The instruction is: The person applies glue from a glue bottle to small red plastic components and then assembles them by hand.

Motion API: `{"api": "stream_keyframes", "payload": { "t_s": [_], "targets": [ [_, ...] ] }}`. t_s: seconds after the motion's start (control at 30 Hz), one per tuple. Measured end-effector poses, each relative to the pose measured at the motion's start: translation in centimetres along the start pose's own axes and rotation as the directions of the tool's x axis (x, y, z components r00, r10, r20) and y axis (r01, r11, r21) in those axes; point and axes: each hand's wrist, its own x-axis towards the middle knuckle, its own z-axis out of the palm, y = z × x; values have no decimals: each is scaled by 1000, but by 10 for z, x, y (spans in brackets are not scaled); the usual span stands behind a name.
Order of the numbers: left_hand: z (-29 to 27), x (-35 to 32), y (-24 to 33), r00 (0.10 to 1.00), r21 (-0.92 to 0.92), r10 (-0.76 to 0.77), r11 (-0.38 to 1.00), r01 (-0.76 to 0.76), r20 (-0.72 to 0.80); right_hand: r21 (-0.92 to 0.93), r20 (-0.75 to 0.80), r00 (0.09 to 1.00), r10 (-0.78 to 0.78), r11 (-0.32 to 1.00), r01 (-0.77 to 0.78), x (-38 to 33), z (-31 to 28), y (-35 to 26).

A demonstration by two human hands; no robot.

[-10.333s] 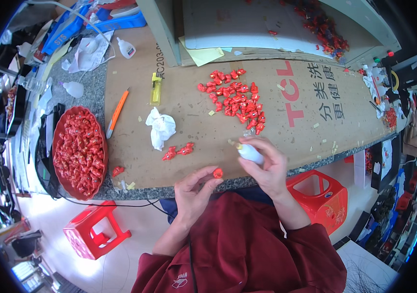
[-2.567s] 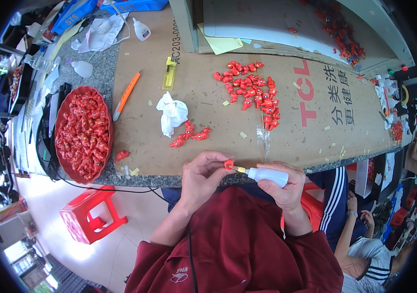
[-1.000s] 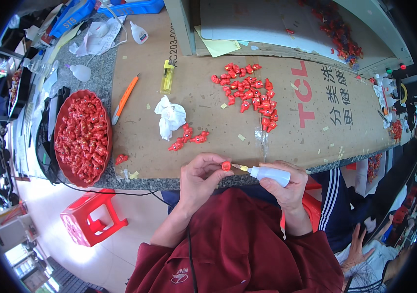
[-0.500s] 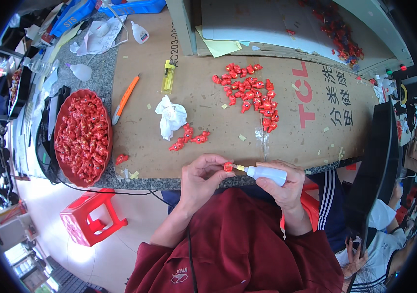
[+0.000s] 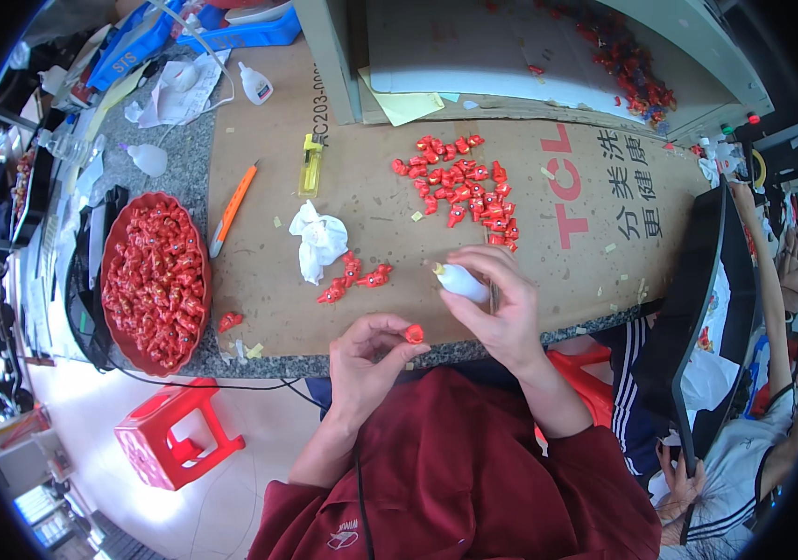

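Between the thumb and fingers of my left hand is a small red plastic piece, held near the table's front edge. My right hand grips a white squeeze bottle with a yellowish tip that points up and left, apart from the red piece. Beyond my hands lies a loose cluster of small red figures. A few more red figures rest beside a crumpled white tissue. To the left, a scalloped red tray is heaped with similar red figures.
Brown cardboard covers the tabletop. An orange craft knife and a yellow transparent tool lie on it. At the back stands a shelf with red pieces inside. A black panel borders the right; another person's hand is beyond it.
My right hand has drawn the squeeze bottle away from the red piece, up and left, and tipped it upward. My left hand has shifted slightly down and left, still holding the piece.
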Motion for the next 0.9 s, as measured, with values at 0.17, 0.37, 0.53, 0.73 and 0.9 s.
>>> {"api": "stream_keyframes", "payload": {
  "t_s": [0.17,0.37,0.53,0.73,0.9],
  "targets": [
    [0,0,-2,999,-5,29,1000,-29,13,-133,-3,1000,-12,991,12,11,23,5],
    [-7,-2,-7,999,-34,48,998,-49,-22,-133,150,985,80,989,-60,18,3,-8],
    [-1,0,-1,1000,-24,17,1000,-17,10,-428,117,987,-109,891,149,64,-5,8],
    [-2,-1,-5,1000,-42,28,999,-29,-4,-683,169,961,-219,677,275,76,16,13],
    [-3,-1,-6,1000,-31,27,999,-27,10,-373,62,969,-238,895,244,54,0,2]
  ]
}}
